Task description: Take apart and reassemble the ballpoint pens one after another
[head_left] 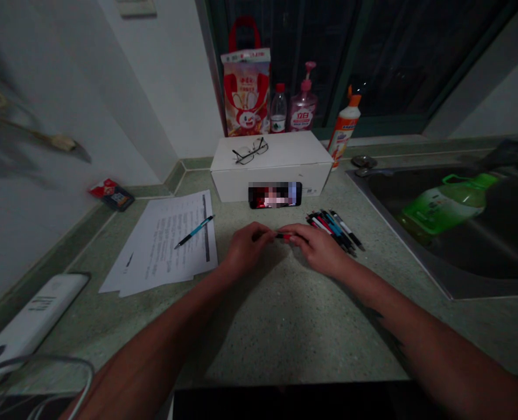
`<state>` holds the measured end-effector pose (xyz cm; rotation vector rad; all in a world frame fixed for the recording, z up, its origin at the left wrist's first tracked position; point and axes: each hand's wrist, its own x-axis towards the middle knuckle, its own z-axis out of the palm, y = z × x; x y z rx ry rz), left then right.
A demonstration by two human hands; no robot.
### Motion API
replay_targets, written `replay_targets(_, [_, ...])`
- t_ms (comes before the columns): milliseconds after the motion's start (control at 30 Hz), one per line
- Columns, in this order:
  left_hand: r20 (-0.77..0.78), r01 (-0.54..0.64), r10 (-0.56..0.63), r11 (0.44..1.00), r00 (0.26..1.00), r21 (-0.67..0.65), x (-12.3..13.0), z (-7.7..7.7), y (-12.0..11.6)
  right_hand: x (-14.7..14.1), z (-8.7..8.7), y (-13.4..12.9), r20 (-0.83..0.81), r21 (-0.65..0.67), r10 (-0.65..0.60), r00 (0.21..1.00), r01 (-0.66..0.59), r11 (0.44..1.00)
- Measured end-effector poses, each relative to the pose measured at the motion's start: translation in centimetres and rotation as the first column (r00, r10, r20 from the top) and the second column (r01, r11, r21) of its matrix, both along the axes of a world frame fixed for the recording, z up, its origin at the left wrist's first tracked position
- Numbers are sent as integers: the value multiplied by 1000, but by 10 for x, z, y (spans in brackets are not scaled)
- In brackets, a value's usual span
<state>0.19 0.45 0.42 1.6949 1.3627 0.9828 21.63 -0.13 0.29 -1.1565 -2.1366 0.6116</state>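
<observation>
Keep the pen (284, 236) steady over the bench (285, 326), well in from its front edge and left of the sink (490, 289), pinched from either end by left hand (249, 245) and right hand (320, 248), with light, even fingertip pressure.

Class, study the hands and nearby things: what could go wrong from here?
The slim red-and-black piece pinched between the left hand and the right hand might slip.
The right hand is close beside the loose pens, so a nudge could scatter them.
The phone stands on edge in front of the white box and might topple if bumped.
</observation>
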Motion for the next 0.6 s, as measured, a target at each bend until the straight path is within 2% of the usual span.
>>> replay_targets(133, [-24, -3, 5, 998, 1000, 70, -1, -2, 0, 0, -1, 0, -13, 5, 8, 1000, -8, 1000])
replay_targets(267, [-1, 18, -18, 1000, 1000, -3, -1, -2, 0, 0, -1, 0, 5, 6, 4, 1000, -4, 1000])
replay_targets(400, [-70, -6, 13, 996, 997, 88, -1, -1, -1, 0, -1, 0, 2, 10, 13, 1000, -13, 1000])
replay_targets(533, [-55, 16, -15, 999, 998, 32, 0, 1, -1, 0, -2, -1, -4, 17, 6, 1000, -5, 1000])
replay_targets(600, [-109, 23, -15, 997, 994, 74, 0, 2, -2, -1, -2, -1, -3, 22, 18, 1000, -18, 1000])
